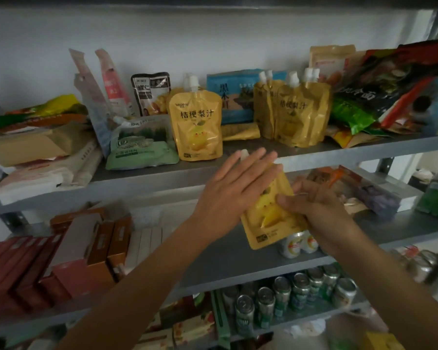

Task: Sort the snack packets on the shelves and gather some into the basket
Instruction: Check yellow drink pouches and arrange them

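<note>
on the far left of the top shelf (pixel 147 178) a loose heap of flat packets (pixel 36 137) lies slumped on its side, not yet sorted as far as i can judge. next along, a green pouch (pixel 142 145) leans back on taller packets. just beside it one standing yellow pouch (pixel 196 122) is upright with its spout up and label forward, which looks like the start of a tidy row. a blue packet (pixel 233 97) leans on the wall behind it.

lower down, in front of the shelf edge, my left hand (pixel 235 188) is flat with the fingers straight and together. it lies against the upper face of the held yellow pouch (pixel 271 210), probably to steady or smooth it. that pouch is tilted, spout towards the top shelf, in the air between the two shelves. my right hand (pixel 314 205) has its fingers and thumb curled round the pouch's middle and carries its weight.

above, a cluster of yellow pouches (pixel 296 114) of the same kind stands bunched together, so i judge the held one belongs up there. further right, dark, green and red packets (pixel 390 97) are piled at a slant.

below are brown boxes (pixel 91 248) at left and drink cans (pixel 288 299) at right. no basket is in view.
</note>
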Tool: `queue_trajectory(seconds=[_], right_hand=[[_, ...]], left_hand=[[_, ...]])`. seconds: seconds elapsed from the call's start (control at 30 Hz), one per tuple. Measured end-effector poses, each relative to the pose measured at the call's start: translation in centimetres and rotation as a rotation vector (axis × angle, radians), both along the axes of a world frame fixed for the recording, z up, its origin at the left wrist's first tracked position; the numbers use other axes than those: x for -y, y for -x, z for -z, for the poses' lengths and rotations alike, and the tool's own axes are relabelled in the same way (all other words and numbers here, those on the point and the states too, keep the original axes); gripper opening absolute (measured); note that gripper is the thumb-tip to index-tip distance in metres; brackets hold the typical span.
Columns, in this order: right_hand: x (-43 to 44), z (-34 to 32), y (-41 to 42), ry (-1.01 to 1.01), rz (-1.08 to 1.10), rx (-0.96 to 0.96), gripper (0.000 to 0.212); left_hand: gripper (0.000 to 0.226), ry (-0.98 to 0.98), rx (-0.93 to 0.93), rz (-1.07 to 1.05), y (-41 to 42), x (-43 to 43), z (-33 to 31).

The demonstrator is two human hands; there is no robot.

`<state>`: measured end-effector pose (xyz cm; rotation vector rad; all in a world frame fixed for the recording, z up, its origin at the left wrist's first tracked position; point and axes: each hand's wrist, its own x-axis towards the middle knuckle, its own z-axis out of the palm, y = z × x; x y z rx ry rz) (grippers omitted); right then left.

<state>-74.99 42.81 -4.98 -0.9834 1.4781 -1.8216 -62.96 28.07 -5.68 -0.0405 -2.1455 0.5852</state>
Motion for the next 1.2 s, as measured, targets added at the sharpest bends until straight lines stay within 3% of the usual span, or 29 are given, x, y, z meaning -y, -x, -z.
queue_trajectory(seconds=[0.13,0.2,0.23,0.27,0.3,0.33,0.43,0.53,0.63,0.77,0.9,1.03,1.07,1.1,1.17,1.2], right_hand=[[-1.7,0.6,2.0,0.014,-0.169,0.077,0.03],[-2.3,1.0,3.3,0.071,-0.147,0.074,0.046],[-2.5,1.4,4.0,0.114,-0.091,0.042,0.037],[-2.7,1.5,4.3,0.153,-0.017,-0.033,0.014],[-2.9,1.7,4.8,0.185,0.046,-0.16,0.019],[-3.1,1.7,5.0,0.194,0.043,-0.292,0.037],[-4.2,1.5,6.0,0.212,-0.151,-0.483,0.058],[-4.9,0.1,6.3,0.193,-0.291,-0.317,0.05],[-4.8,-0.4,6.9,0.148,-0.269,-0.183,0.032],[-3.6,0.7,8.7,-0.027,-0.335,0.047,0.024],[-2.6,2.5,10.1,-0.24,-0.44,0.21,0.044],[-2.8,3.3,11.4,-0.388,-0.517,0.467,0.023],[-2.8,3.4,11.7,-0.407,-0.513,0.51,0.024],[-2.8,3.8,12.0,-0.416,-0.492,0.531,0.024],[-3.1,3.9,12.0,-0.43,-0.475,0.575,0.023],[-3.4,4.1,11.9,-0.447,-0.479,0.586,0.022]], left_hand=[[0.054,-0.143,0.043,0.115,1.4,-0.6,0.5],[0.059,-0.294,0.057,0.105,1.9,-1.2,1.0],[0.055,-0.424,0.08,0.129,2.1,-1.9,1.1],[0.045,-0.625,0.109,0.192,2.2,-2.9,0.9],[0.03,-0.888,0.108,0.258,2.4,-4.2,0.4],[0.017,-1.157,0.109,0.311,2.6,-5.3,-0.3],[0.026,-1.794,0.192,0.299,3.3,-7.5,-1.0],[0.034,-2.078,0.325,0.316,4.3,-9.1,-0.5],[0.03,-2.197,0.485,0.386,4.9,-10.9,0.4],[0.033,-2.275,0.487,0.461,5.5,-12.5,0.9],[0.033,-2.229,0.421,0.442,5.5,-14.2,1.9],[0.058,-2.093,0.404,0.524,5.3,-15.0,3.9],[0.052,-1.987,0.318,0.548,5.4,-15.2,4.6],[0.041,-1.743,0.201,0.505,5.3,-15.3,5.5],[0.025,-1.085,-0.094,0.233,5.2,-15.2,6.4],[0.031,-0.824,-0.184,0.126,5.2,-15.2,6.4]])
